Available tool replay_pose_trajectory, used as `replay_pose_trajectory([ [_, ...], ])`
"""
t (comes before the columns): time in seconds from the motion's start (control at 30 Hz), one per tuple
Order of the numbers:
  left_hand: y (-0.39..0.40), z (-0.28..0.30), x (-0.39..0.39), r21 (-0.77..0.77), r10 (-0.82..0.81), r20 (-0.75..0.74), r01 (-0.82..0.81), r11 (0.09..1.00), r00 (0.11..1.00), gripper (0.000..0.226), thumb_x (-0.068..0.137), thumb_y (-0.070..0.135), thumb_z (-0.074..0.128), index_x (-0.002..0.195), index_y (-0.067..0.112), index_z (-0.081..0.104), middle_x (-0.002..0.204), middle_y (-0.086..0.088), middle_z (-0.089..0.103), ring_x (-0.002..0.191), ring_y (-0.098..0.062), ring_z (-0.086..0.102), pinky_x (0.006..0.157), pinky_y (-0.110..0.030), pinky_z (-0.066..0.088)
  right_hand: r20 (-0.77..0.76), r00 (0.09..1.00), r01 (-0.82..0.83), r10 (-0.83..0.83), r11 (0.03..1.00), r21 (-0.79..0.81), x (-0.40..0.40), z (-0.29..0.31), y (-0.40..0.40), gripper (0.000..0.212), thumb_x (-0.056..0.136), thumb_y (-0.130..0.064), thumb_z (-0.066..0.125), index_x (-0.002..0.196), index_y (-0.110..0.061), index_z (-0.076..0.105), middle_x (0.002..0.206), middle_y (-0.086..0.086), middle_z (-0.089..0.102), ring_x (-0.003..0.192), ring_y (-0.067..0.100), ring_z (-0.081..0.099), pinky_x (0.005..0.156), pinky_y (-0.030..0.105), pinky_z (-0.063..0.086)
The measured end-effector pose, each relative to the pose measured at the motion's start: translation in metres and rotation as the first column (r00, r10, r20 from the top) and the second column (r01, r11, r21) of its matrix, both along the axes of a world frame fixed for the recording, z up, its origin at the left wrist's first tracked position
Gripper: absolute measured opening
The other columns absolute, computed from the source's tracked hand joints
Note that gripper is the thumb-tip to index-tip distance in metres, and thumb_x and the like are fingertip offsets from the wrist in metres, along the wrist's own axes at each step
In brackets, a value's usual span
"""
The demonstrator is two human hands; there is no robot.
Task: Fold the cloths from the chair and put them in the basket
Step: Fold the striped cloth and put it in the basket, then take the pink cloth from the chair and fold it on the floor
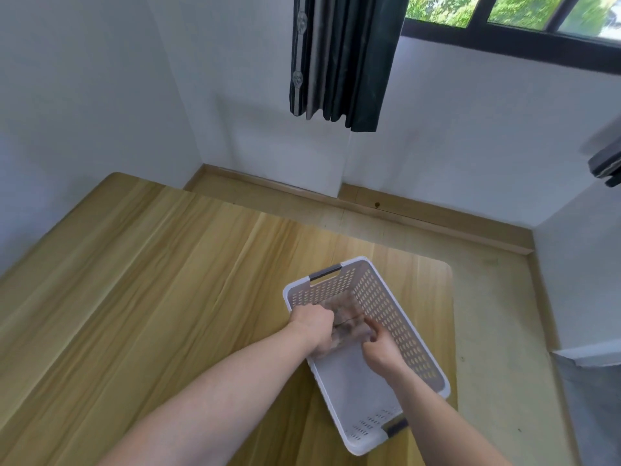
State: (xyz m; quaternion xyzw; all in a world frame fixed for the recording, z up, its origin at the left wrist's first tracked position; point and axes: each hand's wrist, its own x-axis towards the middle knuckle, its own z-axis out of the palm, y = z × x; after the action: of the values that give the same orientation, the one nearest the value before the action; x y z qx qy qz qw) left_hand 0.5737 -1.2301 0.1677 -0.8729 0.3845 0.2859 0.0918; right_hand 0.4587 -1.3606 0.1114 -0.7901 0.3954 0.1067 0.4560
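Note:
A white perforated plastic basket with grey handles stands on the wooden table, right of centre. Inside it, at the far end, lies a folded brownish-grey cloth. Both my hands are down in the basket. My left hand grips the cloth's left side with curled fingers. On the cloth's right side, my right hand pinches its edge. The cloth is blurred and partly hidden by my hands. No chair is in view.
The wooden table stretches to the left and front. Beyond it are the wooden floor, white walls, a dark curtain under a window, and a dark object at the right edge.

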Motion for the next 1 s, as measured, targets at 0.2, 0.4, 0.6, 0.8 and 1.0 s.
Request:
replay_pose_trajectory([
  [0.2,0.054,0.004,-0.038,-0.053,0.149,0.050,-0.146,0.988,0.988,0.030,0.093,0.032,0.046,0.112,0.018,0.065,0.117,-0.008,0.070,0.111,-0.031,0.063,0.097,-0.045,0.039,-0.154,0.955,-0.270,0.252,0.957,-0.106,-0.027,0.030,0.006,0.060,0.092,-0.014,0.055,0.152,-0.016,0.044,0.152,0.003,0.049,0.136,0.023,0.051,0.098,0.024,0.043],
  [0.4,0.113,0.022,-0.084,-0.214,0.202,0.080,-0.181,0.960,0.976,0.037,0.101,0.042,0.036,0.105,0.019,0.065,0.108,-0.005,0.072,0.108,-0.028,0.062,0.107,-0.044,0.036,-0.203,0.884,-0.460,0.422,0.864,-0.205,-0.044,0.060,0.026,0.061,0.094,-0.018,0.054,0.154,-0.018,0.041,0.167,0.005,0.025,0.150,0.024,0.033,0.118,0.035,0.033],
  [0.6,0.187,0.052,-0.133,-0.528,0.374,-0.056,-0.345,0.776,0.926,0.035,0.092,0.029,0.051,0.125,0.024,0.063,0.136,0.007,0.058,0.131,-0.017,0.046,0.115,-0.032,0.034,-0.029,0.840,-0.527,0.542,0.801,-0.284,-0.064,0.118,0.093,0.050,0.097,-0.016,0.056,0.146,-0.025,0.050,0.161,-0.002,0.036,0.146,0.018,0.038,0.116,0.033,0.035],
  [0.8,0.346,0.077,-0.199,-0.556,0.626,-0.128,-0.578,0.597,0.769,0.037,0.091,0.028,0.064,0.128,0.028,0.062,0.140,0.013,0.053,0.132,-0.010,0.048,0.113,-0.023,0.033,0.188,0.711,-0.629,0.678,0.732,-0.260,-0.101,0.158,0.213,0.051,0.090,-0.013,0.062,0.137,-0.030,0.058,0.149,-0.017,0.043,0.128,0.006,0.049,0.097,0.018,0.040],
  [1.0,0.520,0.095,-0.313,-0.548,0.816,-0.073,-0.707,0.447,0.573,0.040,0.094,0.028,0.062,0.132,0.035,0.054,0.146,0.019,0.040,0.138,-0.008,0.041,0.108,-0.020,0.031,0.285,0.497,-0.783,0.819,0.566,-0.260,-0.150,0.171,0.373,0.042,0.094,-0.026,0.065,0.135,-0.034,0.059,0.148,-0.017,0.045,0.135,0.005,0.046,0.109,0.023,0.039],
])
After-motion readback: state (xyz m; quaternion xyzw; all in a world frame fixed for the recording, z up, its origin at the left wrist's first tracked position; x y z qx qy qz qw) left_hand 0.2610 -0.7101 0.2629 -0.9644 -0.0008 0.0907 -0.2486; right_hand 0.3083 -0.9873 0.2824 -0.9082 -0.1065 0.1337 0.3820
